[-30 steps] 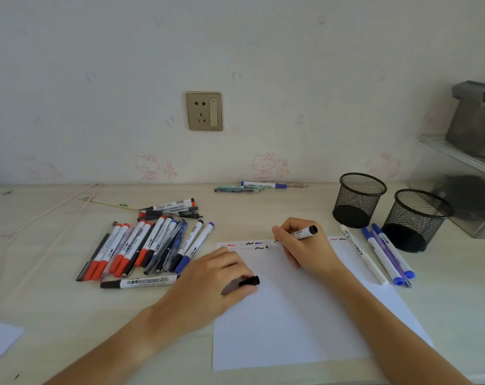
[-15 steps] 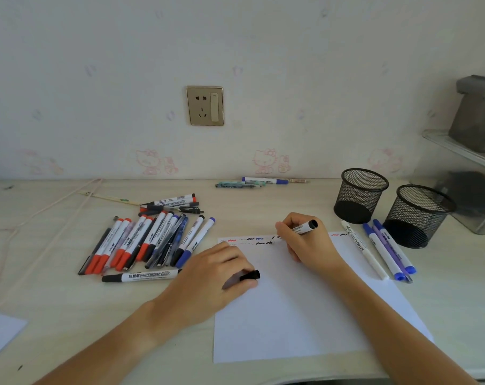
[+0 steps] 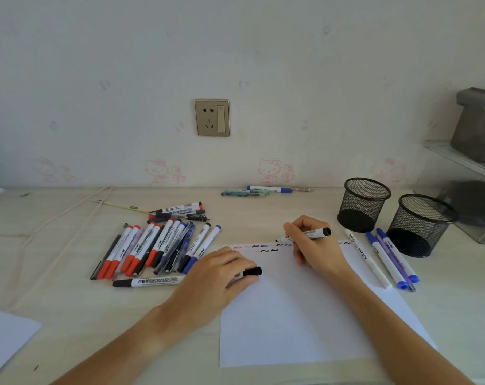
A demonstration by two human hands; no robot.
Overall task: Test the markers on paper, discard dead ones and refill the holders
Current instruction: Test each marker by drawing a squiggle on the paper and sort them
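My right hand grips an uncapped black marker, its tip touching the top edge of the white paper beside a row of red, blue and black squiggles. My left hand rests on the paper's left edge and pinches the marker's black cap. A pile of red, blue and black markers lies to the left. Two black mesh holders stand at the right; I see no markers inside them. Three markers lie beside the paper's right edge.
A few pens lie by the wall under the socket. A pinkish cord runs across the left of the desk. Another sheet sits at the lower left. A clear shelf unit stands at the far right.
The right hand keeps the marker tip at the paper's top edge with only a slight shift. The left hand stays put with the cap. The camera view has shifted a little.
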